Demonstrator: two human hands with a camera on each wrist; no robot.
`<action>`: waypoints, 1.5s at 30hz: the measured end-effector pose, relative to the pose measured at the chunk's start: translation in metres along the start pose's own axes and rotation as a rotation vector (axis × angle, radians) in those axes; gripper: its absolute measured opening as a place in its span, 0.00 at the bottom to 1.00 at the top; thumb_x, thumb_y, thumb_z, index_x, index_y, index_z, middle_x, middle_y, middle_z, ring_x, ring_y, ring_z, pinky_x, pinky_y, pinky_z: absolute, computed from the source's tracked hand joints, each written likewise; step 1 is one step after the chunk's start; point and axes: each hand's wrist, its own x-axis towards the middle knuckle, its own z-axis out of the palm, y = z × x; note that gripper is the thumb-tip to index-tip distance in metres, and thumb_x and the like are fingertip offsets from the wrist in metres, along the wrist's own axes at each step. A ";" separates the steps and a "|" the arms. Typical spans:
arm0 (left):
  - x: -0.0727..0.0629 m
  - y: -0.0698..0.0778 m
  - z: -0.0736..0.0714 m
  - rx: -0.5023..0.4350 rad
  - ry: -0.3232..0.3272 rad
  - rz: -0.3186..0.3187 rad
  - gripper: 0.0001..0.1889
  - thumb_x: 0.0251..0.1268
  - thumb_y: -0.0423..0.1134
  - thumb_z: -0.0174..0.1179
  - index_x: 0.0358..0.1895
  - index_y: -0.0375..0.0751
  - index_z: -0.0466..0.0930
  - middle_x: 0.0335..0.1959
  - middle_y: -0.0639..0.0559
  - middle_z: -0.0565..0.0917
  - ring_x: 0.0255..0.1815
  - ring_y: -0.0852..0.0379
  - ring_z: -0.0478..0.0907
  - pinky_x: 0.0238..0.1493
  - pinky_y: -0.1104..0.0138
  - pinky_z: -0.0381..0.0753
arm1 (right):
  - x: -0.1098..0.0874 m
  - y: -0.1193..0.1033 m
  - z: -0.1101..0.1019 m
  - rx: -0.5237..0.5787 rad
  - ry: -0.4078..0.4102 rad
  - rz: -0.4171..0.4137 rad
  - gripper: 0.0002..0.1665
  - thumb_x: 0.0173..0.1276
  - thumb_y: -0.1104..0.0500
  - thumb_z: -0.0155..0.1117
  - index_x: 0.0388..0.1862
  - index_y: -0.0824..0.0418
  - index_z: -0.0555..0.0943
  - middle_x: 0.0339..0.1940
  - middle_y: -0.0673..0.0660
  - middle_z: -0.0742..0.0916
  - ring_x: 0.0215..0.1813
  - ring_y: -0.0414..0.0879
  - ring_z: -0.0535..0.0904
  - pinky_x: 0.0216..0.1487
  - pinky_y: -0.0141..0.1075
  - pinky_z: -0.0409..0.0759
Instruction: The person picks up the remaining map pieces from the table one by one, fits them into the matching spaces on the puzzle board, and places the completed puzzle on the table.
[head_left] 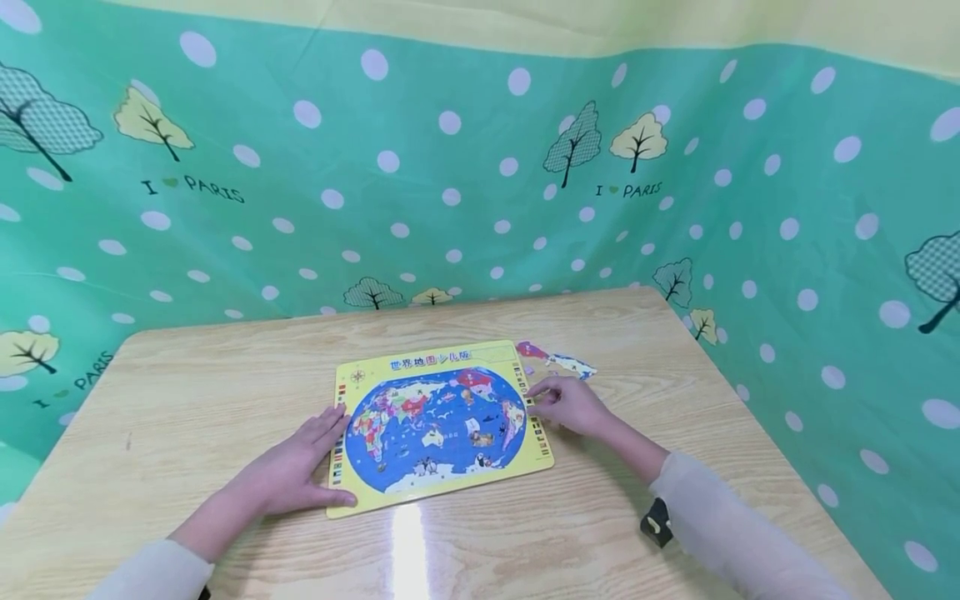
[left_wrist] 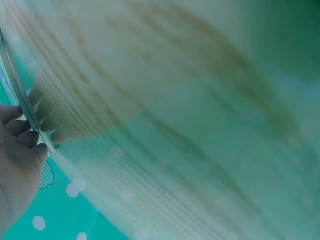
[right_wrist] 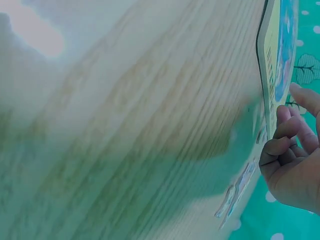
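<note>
A yellow-bordered world map puzzle board [head_left: 442, 498] lies flat on the table, with coloured landmasses on a blue oval. My left hand [head_left: 298, 467] rests at its left side, fingers fairly straight along the edge and thumb on the near corner. In the left wrist view those fingers [left_wrist: 25, 131] touch the board's rim. My right hand [head_left: 572, 406] is over the board's right border, index finger and thumb reaching toward the map with a gap between their tips. The right wrist view shows the other fingers [right_wrist: 282, 145] of this hand bent; nothing shows between them.
Loose puzzle pieces [head_left: 573, 364] lie on the table just beyond the board's upper right corner. The wooden table [head_left: 225, 375] ends at a green dotted curtain [head_left: 420, 208] behind and on the right. A dark wrist device [head_left: 657, 523] hangs at my right sleeve.
</note>
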 end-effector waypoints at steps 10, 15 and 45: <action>-0.001 0.001 0.002 0.002 0.001 -0.006 0.64 0.34 0.81 0.53 0.71 0.35 0.55 0.75 0.40 0.53 0.73 0.36 0.51 0.71 0.47 0.58 | 0.001 0.005 -0.015 -0.018 0.045 0.041 0.17 0.58 0.54 0.69 0.45 0.59 0.83 0.24 0.53 0.81 0.22 0.42 0.72 0.19 0.28 0.68; -0.001 0.001 0.002 -0.004 0.004 -0.007 0.64 0.34 0.81 0.54 0.71 0.35 0.55 0.74 0.39 0.53 0.73 0.36 0.51 0.71 0.47 0.58 | 0.002 0.008 -0.027 -0.010 0.068 0.080 0.19 0.60 0.52 0.67 0.48 0.59 0.82 0.26 0.56 0.81 0.24 0.43 0.72 0.20 0.29 0.68; 0.000 -0.001 0.001 0.007 0.020 0.010 0.63 0.34 0.80 0.54 0.71 0.35 0.56 0.74 0.39 0.54 0.74 0.37 0.51 0.71 0.47 0.57 | 0.014 0.039 -0.051 0.047 0.101 0.155 0.19 0.62 0.50 0.65 0.49 0.57 0.82 0.22 0.53 0.77 0.18 0.41 0.64 0.17 0.30 0.66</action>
